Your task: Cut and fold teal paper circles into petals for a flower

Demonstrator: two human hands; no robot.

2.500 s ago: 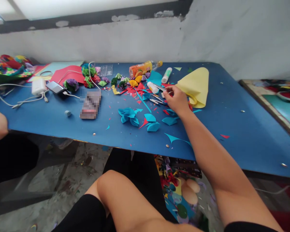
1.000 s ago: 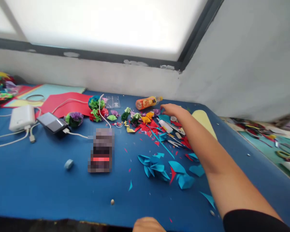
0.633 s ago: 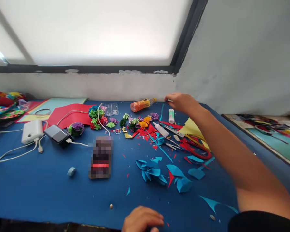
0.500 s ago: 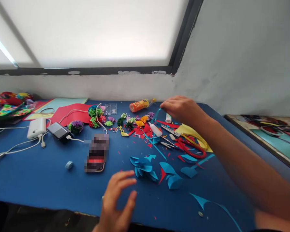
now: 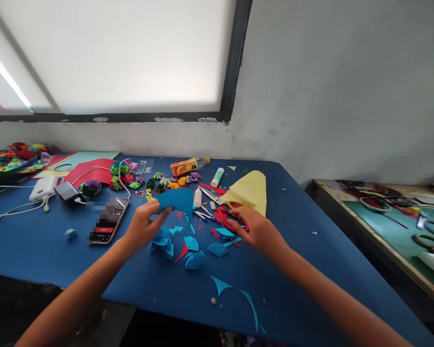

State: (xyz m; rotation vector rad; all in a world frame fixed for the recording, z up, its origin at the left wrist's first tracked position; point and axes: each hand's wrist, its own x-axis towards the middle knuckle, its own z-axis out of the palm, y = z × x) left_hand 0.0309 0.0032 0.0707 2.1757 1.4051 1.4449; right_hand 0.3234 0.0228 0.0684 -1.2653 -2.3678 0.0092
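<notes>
My left hand (image 5: 144,224) pinches the edge of a blue paper piece (image 5: 175,201), held above the table's middle. My right hand (image 5: 251,225) has its fingers closed round the red handles of a pair of scissors (image 5: 221,218), which lie low among scraps. A second pair of scissors with yellow handles lies beside them, partly hidden by that hand. Below the left hand rest a cluster of folded blue paper (image 5: 162,245) and loose curved blue pieces (image 5: 195,260). Nearby stand out a white glue bottle (image 5: 197,197) and a thin blue paper offcut (image 5: 238,289).
Behind the hands lie a glue stick (image 5: 217,177), an orange drink bottle (image 5: 184,167) and a yellow paper sheet (image 5: 255,185). To the left are a phone (image 5: 110,219), a power bank (image 5: 43,188) with cables, a tape roll (image 5: 70,234) and crumpled paper balls (image 5: 90,187).
My right hand has come down from a raised blue strip to the scissors. My left hand, open before, has moved up and now holds blue paper. The view has swung right.
</notes>
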